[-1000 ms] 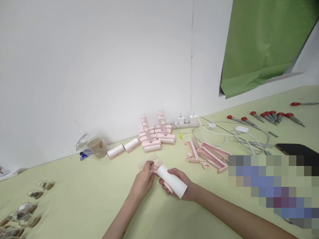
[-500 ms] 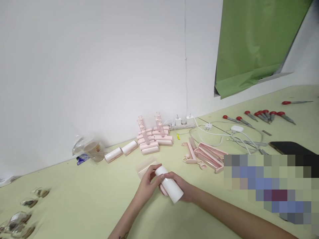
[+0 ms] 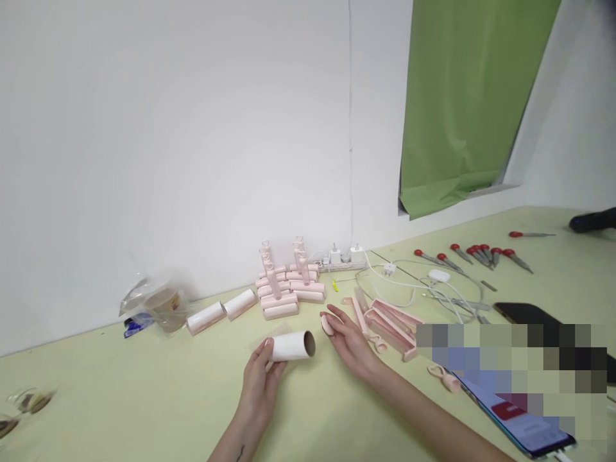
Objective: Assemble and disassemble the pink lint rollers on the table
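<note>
OK, the white wall (image 3: 158, 154) is standing behind the pale yellow-green surface (image 3: 158, 410), w/ a green cloth (image 3: 471, 109) hanging at far R. A stack of pink rollers (image 3: 282, 310) is sitting by the wall, approx. center, w/ two white rolls (image 3: 205, 317) lying just L of it. Long pink parts (image 3: 385, 314) are lying just past your R grip (image 3: 332, 322). Your L grip (image 3: 267, 360) is holding the white roll (image 3: 289, 346) by its L end, fingers & thumb wrapping it; the roll's open brown-lined end is facing your R grip, not touching. Your R grip is staying narrow, holding a small pink pc. (image 3: 326, 325) at the fingertips.
</note>
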### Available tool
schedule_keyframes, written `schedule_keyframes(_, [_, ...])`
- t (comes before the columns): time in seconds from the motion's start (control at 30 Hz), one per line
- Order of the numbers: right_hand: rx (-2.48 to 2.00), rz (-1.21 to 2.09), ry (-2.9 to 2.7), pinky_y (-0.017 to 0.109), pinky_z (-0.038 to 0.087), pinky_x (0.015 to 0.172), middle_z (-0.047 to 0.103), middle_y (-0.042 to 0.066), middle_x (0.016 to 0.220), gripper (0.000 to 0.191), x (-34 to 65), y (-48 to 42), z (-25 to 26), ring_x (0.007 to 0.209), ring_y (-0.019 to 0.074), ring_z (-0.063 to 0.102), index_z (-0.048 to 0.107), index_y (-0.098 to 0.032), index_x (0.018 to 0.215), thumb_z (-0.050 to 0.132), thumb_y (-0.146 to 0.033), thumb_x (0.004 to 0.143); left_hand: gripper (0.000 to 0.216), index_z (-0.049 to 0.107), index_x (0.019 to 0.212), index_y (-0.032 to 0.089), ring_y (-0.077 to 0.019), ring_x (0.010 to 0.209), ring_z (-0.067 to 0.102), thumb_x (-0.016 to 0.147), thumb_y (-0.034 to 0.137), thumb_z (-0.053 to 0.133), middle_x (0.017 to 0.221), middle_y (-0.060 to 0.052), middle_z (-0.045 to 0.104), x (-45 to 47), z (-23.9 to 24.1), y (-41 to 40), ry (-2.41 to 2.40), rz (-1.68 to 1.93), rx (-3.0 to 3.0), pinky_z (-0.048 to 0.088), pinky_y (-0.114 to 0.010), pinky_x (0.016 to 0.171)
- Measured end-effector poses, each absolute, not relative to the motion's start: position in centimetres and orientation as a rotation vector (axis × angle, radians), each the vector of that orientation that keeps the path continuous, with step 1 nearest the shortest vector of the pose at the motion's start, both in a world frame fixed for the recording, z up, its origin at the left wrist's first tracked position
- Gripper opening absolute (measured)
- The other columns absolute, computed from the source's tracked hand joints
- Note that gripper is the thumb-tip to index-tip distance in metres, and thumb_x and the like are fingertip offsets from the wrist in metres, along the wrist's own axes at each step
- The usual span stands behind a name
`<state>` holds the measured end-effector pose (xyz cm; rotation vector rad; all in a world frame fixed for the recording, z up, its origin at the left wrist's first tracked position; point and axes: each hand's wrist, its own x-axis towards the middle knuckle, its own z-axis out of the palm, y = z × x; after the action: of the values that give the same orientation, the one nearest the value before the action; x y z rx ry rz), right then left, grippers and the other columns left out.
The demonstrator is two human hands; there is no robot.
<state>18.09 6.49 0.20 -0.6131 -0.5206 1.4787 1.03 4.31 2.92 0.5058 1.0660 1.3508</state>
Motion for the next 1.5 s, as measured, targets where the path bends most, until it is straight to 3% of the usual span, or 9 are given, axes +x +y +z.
schedule_keyframes(0.23, [-0.657,1.320,-1.030,0.023,0.039,0.065,0.063,0.003,0.086,0.016,16.7,3.7,3.1,0.075,0.0140,0.053,0.057,-0.020,0.081,0.064,-0.030,0.071,0.008,0.057,0.074,0.014,-0.0188,0.093,0.054,0.078,0.014,0.051,0.090,-0.008,0.058,2.5,2.8,3.2,0.932,1.310,0.429,0.052,-0.031,0.078])
schedule_keyframes(0.47, [-0.862,1.013,-1.334,0.031,0.042,0.079,0.062,0.005,0.100,0.024,15.8,1.9,2.5,0.094,0.0224,0.053,0.063,-0.025,0.096,0.055,-0.037,0.077,0.008,0.058,0.075,0.016,-0.0203,0.097,0.053,0.079,0.017,0.051,0.095,-0.008,0.059,2.6,2.8,2.8,0.914,1.299,0.378,0.051,-0.029,0.078])
schedule_keyframes(0.7, [-0.904,0.561,-1.658,0.032,0.042,0.083,0.057,0.005,0.108,0.035,15.7,0.5,1.9,0.100,0.0193,0.050,0.045,-0.027,0.121,0.039,-0.030,0.087,0.008,0.060,0.080,0.011,-0.0152,0.074,0.060,0.076,0.015,0.054,0.083,-0.008,0.063,3.5,3.2,1.7,0.780,1.209,0.365,0.051,-0.025,0.068])
schedule_keyframes(0.9, [-0.858,0.245,-2.020,0.032,0.041,0.082,0.060,0.003,0.102,0.022,14.3,-1.2,2.6,0.095,0.0180,0.050,0.054,-0.027,0.104,0.046,-0.023,0.084,0.023,0.051,0.060,0.014,-0.0109,0.043,0.052,0.079,0.028,0.047,0.048,0.001,0.051,3.4,3.2,1.7,0.746,1.026,0.244,0.040,-0.019,0.039])
schedule_keyframes(1.0, [-0.832,0.283,-2.181,0.032,0.040,0.082,0.059,0.003,0.106,0.032,14.5,-1.0,3.3,0.095,0.0181,0.050,0.048,-0.026,0.113,0.050,-0.028,0.082,0.036,0.044,0.054,0.016,-0.0099,0.034,0.047,0.077,0.042,0.047,0.040,0.003,0.044,3.4,3.6,1.8,0.790,0.918,0.177,0.034,-0.017,0.031])
schedule_keyframes(1.13, [-1.186,0.359,-2.188,0.028,0.042,0.080,0.050,0.007,0.115,0.038,17.7,3.1,4.7,0.097,0.0147,0.050,0.032,-0.021,0.126,0.032,-0.028,0.089,0.024,0.050,0.072,0.015,-0.0074,0.035,0.047,0.078,0.039,0.050,0.053,0.001,0.055,3.6,4.4,1.8,0.769,1.007,0.228,0.037,-0.016,0.032])
schedule_keyframes(1.2, [-1.451,0.243,-2.284,0.033,0.039,0.085,0.050,0.009,0.114,0.032,20.3,6.0,5.1,0.099,0.0172,0.048,0.043,-0.019,0.118,0.032,-0.022,0.088,0.022,0.049,0.075,0.015,-0.0072,0.035,0.048,0.078,0.037,0.050,0.056,0.000,0.056,3.6,4.7,1.7,0.749,1.022,0.240,0.039,-0.016,0.032])
schedule_keyframes(1.3, [-1.598,0.276,-2.420,0.041,0.037,0.085,0.058,0.012,0.096,0.017,23.6,9.2,4.6,0.097,0.0244,0.049,0.060,-0.012,0.091,0.052,-0.017,0.078,0.021,0.046,0.073,0.015,-0.0068,0.036,0.048,0.078,0.035,0.049,0.055,0.001,0.054,3.4,5.0,1.7,0.740,1.023,0.213,0.039,-0.016,0.031])
schedule_keyframes(1.5, [-1.743,0.503,-2.618,0.033,0.048,0.070,0.058,0.004,0.097,0.020,25.3,11.1,2.6,0.080,0.0141,0.057,0.055,-0.014,0.098,0.048,-0.027,0.084,0.025,0.046,0.072,0.014,-0.0066,0.036,0.048,0.078,0.038,0.048,0.055,0.001,0.053,3.1,4.9,1.5,0.740,0.999,0.196,0.040,-0.015,0.031])
